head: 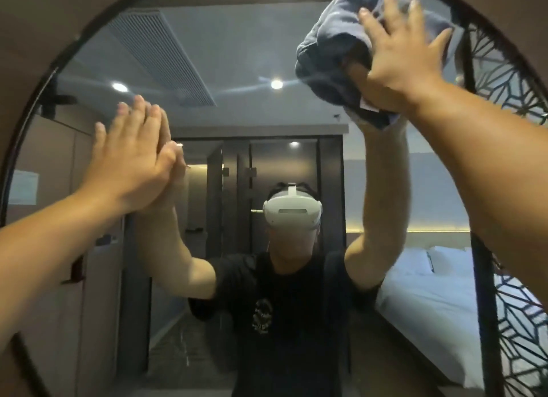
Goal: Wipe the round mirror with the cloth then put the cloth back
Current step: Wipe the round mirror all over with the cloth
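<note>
Grey cloth (335,50) near mirror (237,55) rim, right hand (397,58)

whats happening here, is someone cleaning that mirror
Yes. A person stands in front of a round mirror and is wiping it. The right hand presses a bunched grey-blue cloth flat against the glass near the upper right of the frame. The left hand is open, fingers together, with its palm resting on the glass on the left side, seemingly as a brace. The cloth has not been put back yet.
</note>
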{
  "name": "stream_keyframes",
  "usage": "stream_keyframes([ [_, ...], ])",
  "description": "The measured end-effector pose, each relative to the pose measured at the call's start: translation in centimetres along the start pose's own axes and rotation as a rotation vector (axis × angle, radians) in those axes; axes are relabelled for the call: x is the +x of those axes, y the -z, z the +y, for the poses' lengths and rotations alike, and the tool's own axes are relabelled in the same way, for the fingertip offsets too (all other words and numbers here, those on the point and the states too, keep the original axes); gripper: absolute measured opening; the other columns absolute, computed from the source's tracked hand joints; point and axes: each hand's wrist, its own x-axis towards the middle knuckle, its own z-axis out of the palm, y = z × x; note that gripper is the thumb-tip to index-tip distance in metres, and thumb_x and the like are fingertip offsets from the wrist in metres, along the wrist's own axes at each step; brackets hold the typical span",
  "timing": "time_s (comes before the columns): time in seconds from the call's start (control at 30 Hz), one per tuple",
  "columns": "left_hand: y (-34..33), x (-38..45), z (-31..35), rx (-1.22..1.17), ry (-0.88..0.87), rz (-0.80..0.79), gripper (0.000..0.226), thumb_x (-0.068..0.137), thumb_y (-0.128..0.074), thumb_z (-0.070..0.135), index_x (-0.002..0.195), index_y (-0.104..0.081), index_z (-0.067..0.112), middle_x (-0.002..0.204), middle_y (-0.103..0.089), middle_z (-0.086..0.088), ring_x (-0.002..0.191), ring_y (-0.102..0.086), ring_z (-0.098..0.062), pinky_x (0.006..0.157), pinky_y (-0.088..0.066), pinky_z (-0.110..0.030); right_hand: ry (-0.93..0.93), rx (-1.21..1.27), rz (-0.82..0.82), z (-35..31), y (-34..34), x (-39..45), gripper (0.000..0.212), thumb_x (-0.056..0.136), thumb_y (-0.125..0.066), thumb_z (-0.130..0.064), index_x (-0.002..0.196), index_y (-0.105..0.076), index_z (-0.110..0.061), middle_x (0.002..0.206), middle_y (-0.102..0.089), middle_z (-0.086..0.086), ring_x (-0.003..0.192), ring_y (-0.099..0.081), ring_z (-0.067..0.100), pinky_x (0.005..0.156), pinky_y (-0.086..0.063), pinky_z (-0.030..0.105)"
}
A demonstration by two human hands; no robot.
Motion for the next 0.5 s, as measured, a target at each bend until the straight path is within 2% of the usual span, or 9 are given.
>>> stream_keyframes([
  [0.07, -0.4, -0.2, 0.0, -0.014, -0.016, 0.009, 0.065, 0.099, -0.022, 0.044, 0.155, -0.002, 0.017, 0.165, 0.006, -0.004, 0.15, 0.01, -0.021, 0.12, 0.004, -0.05, 0.106, -0.013, -0.021, -1.4, -0.3, -2.8, 0.095, 0.075, -0.026, -0.086, 0.153, -0.017, -0.032, 0.164, -0.007, 0.004, 0.149, -0.002, 0.035, 0.107, -0.002, 0.076],
  [0.17, -0.8, -0.2, 0.7, -0.049, -0.011, 0.054, 0.064, 0.1, -0.024, 0.037, 0.155, -0.002, 0.012, 0.164, 0.006, -0.008, 0.15, 0.009, -0.024, 0.119, 0.007, -0.048, 0.383, 0.035, -0.025, -4.1, -1.8, -11.3, 0.103, 0.067, -0.038, -0.088, 0.147, -0.037, -0.023, 0.161, -0.02, 0.009, 0.147, -0.011, 0.04, 0.104, -0.005, 0.078],
  [0.3, -0.9, 0.0, 0.2, -0.041, -0.028, 0.07, 0.065, 0.099, -0.026, 0.038, 0.154, -0.008, 0.007, 0.164, -0.003, -0.014, 0.15, 0.001, -0.032, 0.119, 0.001, -0.055, 0.647, 0.101, -0.042, -7.2, -5.3, -28.6, 0.074, 0.078, -0.053, -0.071, 0.137, -0.052, -0.027, 0.156, -0.031, 0.011, 0.144, -0.02, 0.044, 0.105, -0.009, 0.077],
  [0.37, -1.1, -0.1, -0.3, -0.034, -0.037, 0.072, 0.064, 0.1, -0.026, 0.037, 0.154, -0.005, 0.011, 0.164, -0.001, -0.01, 0.15, 0.004, -0.028, 0.119, 0.004, -0.052, 0.805, 0.045, -0.078, -7.9, -6.5, -35.9, 0.057, 0.087, -0.051, -0.056, 0.139, -0.048, -0.033, 0.158, -0.026, 0.01, 0.144, -0.018, 0.044, 0.106, -0.012, 0.075],
  [0.43, -0.8, 0.2, -0.7, -0.053, -0.064, 0.056, 0.065, 0.099, -0.029, 0.039, 0.153, -0.009, 0.009, 0.164, -0.005, -0.014, 0.15, -0.001, -0.032, 0.118, 0.0, -0.055, 0.944, -0.04, -0.115, -8.0, -7.0, -39.8, 0.056, 0.092, -0.044, -0.047, 0.146, -0.034, -0.035, 0.163, -0.01, 0.009, 0.146, -0.007, 0.043, 0.104, -0.017, 0.075],
  [0.47, -0.5, 0.4, -0.8, -0.049, -0.076, 0.045, 0.066, 0.097, -0.03, 0.04, 0.152, -0.012, 0.007, 0.163, -0.008, -0.017, 0.15, -0.004, -0.035, 0.118, -0.003, -0.057, 0.973, -0.031, -0.13, -8.0, -7.0, -40.3, 0.054, 0.094, -0.042, -0.045, 0.147, -0.033, -0.035, 0.163, -0.008, 0.008, 0.146, -0.005, 0.042, 0.104, -0.019, 0.075],
  [0.5, -0.4, 0.6, -1.0, -0.041, -0.088, 0.035, 0.067, 0.097, -0.031, 0.04, 0.152, -0.013, 0.007, 0.162, -0.01, -0.018, 0.149, -0.005, -0.037, 0.118, -0.005, -0.058, 0.974, 0.017, -0.129, -8.1, -6.8, -39.9, 0.051, 0.095, -0.042, -0.043, 0.145, -0.037, -0.037, 0.162, -0.015, 0.005, 0.147, -0.009, 0.04, 0.105, -0.019, 0.076],
])
